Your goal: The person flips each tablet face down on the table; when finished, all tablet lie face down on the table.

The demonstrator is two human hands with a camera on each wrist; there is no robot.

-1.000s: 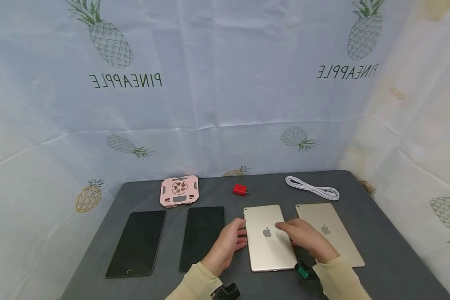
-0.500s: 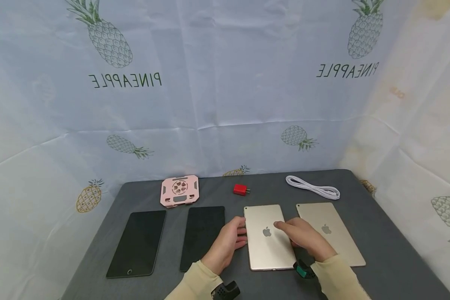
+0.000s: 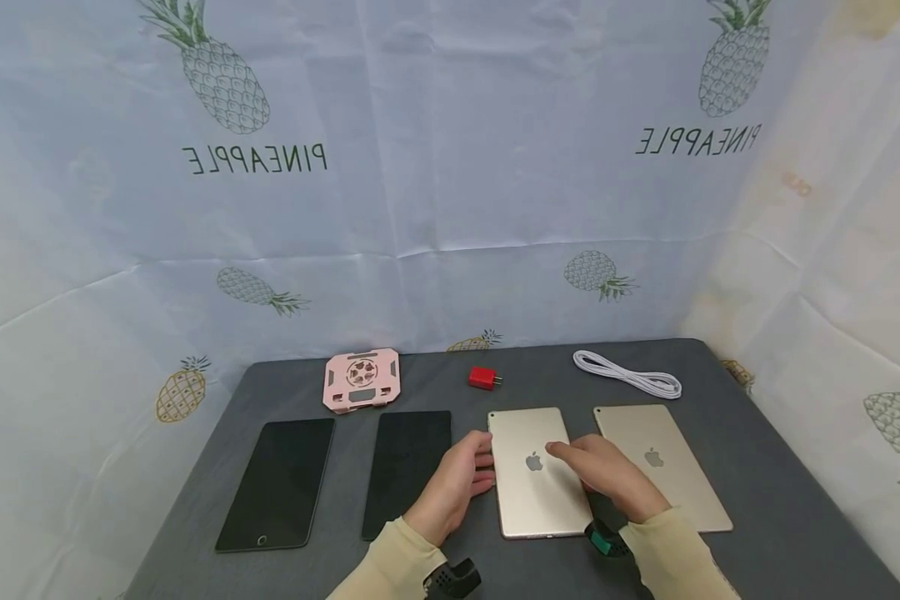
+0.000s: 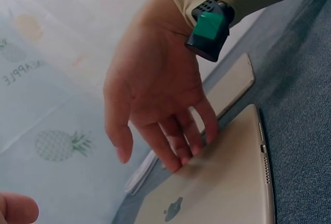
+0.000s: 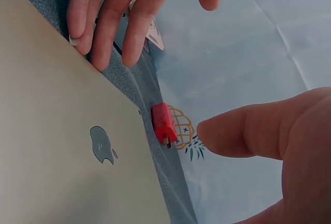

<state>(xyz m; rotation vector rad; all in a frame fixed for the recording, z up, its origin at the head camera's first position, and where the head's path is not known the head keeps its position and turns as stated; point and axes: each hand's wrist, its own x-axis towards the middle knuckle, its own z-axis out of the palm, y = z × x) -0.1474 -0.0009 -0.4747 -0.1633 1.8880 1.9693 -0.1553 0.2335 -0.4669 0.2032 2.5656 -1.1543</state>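
Observation:
A gold tablet (image 3: 534, 500), back up with an apple logo, lies on the table between my two hands. My left hand (image 3: 450, 485) is at its left edge; in the right wrist view its relaxed fingertips (image 5: 103, 61) meet that edge. On the other side, my right hand (image 3: 617, 477) has its fingertips (image 4: 173, 164) at the right edge in the left wrist view. The right thumb (image 5: 227, 133) is raised above the tablet, apart from it. Neither hand is wrapped round the tablet, which lies flat.
A second gold tablet (image 3: 663, 475) lies at right. Two black-screened tablets (image 3: 277, 483) lie at left, one partly behind my left hand. Along the back of the grey table (image 3: 540, 379) are a pink case (image 3: 337, 375), a red charger plug (image 3: 483, 378) and a coiled white cable (image 3: 626, 374).

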